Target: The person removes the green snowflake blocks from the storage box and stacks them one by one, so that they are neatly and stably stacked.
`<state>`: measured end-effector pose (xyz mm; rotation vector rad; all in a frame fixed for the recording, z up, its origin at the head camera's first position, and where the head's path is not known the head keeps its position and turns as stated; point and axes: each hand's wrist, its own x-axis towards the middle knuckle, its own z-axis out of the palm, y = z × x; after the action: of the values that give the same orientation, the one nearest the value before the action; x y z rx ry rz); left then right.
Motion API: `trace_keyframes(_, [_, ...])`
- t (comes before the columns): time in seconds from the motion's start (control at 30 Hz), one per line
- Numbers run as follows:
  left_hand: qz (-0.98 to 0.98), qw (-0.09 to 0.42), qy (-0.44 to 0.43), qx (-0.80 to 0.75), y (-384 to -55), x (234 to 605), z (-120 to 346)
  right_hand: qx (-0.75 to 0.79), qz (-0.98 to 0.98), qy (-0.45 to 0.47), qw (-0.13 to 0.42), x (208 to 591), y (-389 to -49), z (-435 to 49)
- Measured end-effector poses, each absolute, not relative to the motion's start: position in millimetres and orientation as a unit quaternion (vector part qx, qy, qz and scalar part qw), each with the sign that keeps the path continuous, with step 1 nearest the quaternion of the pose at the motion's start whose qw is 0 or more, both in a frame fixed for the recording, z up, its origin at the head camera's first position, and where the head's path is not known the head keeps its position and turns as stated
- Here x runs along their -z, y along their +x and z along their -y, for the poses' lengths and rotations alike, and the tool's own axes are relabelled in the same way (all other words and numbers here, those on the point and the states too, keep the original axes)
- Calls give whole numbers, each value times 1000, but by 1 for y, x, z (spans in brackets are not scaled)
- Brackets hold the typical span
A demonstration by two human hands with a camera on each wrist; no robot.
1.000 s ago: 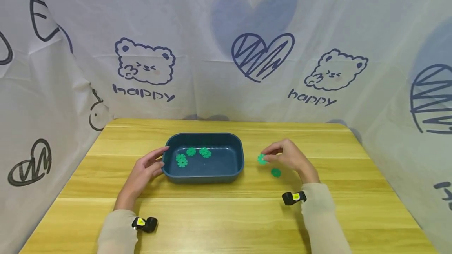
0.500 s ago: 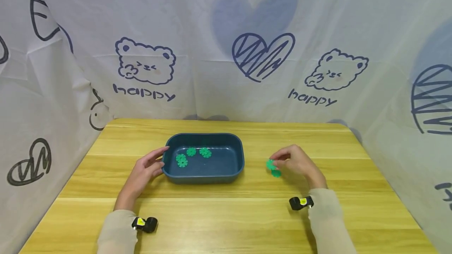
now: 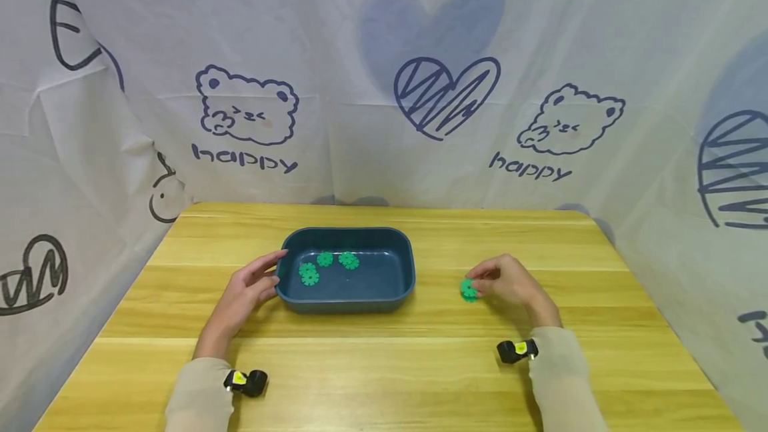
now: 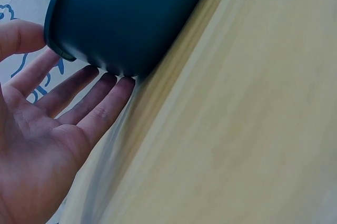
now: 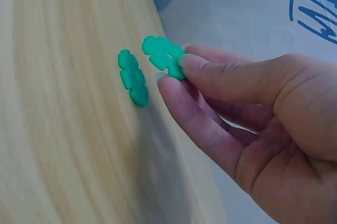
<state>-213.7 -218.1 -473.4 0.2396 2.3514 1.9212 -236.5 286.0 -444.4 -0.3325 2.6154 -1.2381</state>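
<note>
My right hand (image 3: pixel 505 282) pinches a green snowflake-shaped building disc (image 5: pixel 163 56) between thumb and fingers, its notched edge sticking out past the fingertips. Just beside and below it, apart in the right wrist view, a second green disc (image 5: pixel 133 78) lies flat on the table; from the head the two overlap. My left hand (image 3: pixel 245 291) rests against the left end of a dark blue plastic bin (image 3: pixel 348 307). In the left wrist view its straight fingers (image 4: pixel 100 116) touch the bin's outer wall, and the thumb meets the rim. Several green discs (image 3: pixel 309 276) lie in the bin's left and middle part.
The bin stands on a wood-grain table (image 3: pixel 384 372). White cloth (image 3: pixel 354 152) printed with bears and hearts hangs behind the table and on both sides. A small black camera is strapped to each wrist.
My right hand, pinching its disc, has moved right and toward me, away from the bin, until it is over the disc on the table. The left hand and bin have stayed put.
</note>
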Motion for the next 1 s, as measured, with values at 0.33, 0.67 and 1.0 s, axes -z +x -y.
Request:
trace_keyframes(0.33, [-769, 50, 81, -632, -213, 473, 218, 434, -885, -111, 129, 453, -237, -291])
trace_keyframes(0.67, [-765, 48, 83, -637, -212, 473, 218, 437, -883, -99, 142, 458, -240, -291])
trace_keyframes(1.0, [-763, 48, 88, -639, -213, 474, 218, 405, -900, -96, 127, 460, -239, -291])
